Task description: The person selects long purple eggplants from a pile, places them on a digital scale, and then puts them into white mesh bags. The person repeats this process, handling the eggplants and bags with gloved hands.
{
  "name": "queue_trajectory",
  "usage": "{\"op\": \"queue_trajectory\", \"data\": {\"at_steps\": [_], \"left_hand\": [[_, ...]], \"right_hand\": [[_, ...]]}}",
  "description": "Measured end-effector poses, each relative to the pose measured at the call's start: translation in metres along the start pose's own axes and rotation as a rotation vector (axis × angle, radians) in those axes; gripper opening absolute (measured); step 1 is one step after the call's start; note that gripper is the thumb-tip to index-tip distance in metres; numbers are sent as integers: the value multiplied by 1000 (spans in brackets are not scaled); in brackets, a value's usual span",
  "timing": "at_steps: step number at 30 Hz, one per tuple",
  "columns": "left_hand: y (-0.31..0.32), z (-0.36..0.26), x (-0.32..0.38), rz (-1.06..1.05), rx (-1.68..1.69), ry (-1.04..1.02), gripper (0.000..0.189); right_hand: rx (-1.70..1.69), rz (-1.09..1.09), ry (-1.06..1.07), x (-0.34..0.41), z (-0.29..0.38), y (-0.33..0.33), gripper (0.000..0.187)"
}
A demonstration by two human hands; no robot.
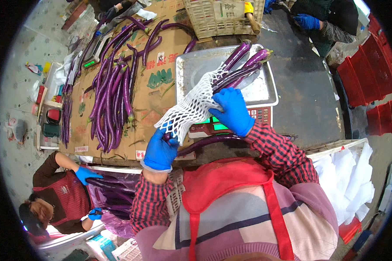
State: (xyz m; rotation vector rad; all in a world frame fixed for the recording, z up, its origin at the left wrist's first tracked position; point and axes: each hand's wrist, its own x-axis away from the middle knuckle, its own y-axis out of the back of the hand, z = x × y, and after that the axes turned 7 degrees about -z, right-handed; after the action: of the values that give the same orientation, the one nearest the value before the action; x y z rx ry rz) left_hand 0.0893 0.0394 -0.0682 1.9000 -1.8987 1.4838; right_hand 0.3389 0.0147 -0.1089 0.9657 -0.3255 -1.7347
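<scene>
Several long purple eggplants lie partly inside a white foam net sleeve, their stem ends sticking out over the metal tray of a digital scale. Blue gloves cover both hands. My left hand grips the lower end of the sleeve, where a bit of eggplant shows between thumb and fingers. My right hand pinches the sleeve's upper edge around the eggplants, above the scale's keypad. Another eggplant lies across the table's near edge, beneath my forearms.
A pile of eggplants covers the cardboard at left. A plastic crate stands beyond the scale. White foam sleeves fill a box at right. One co-worker handles eggplants at lower left; other gloved people work across the table. Red crates stand right.
</scene>
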Motion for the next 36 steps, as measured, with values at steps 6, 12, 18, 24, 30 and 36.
{"op": "queue_trajectory", "data": {"at_steps": [6,12,18,24,30,36], "left_hand": [[16,-8,-16,-13,-40,-20,33],[11,-15,-25,94,-30,69,35],[-4,-21,-19,-67,-35,-49,23],[-47,-13,9,-13,-218,-144,34],[-52,0,37,381,-1505,-1257,47],[-22,-1,15,470,-1867,-975,42]], "right_hand": [[-1753,471,-1025,-3,-44,30,33],[-1694,823,-795,8,-58,13,64],[-1093,433,-732,-17,-57,62,43],[-498,-236,-282,-58,-81,81,24],[-552,-153,-613,-72,-134,113,18],[-1127,-70,-621,-29,-127,130,13]]}}
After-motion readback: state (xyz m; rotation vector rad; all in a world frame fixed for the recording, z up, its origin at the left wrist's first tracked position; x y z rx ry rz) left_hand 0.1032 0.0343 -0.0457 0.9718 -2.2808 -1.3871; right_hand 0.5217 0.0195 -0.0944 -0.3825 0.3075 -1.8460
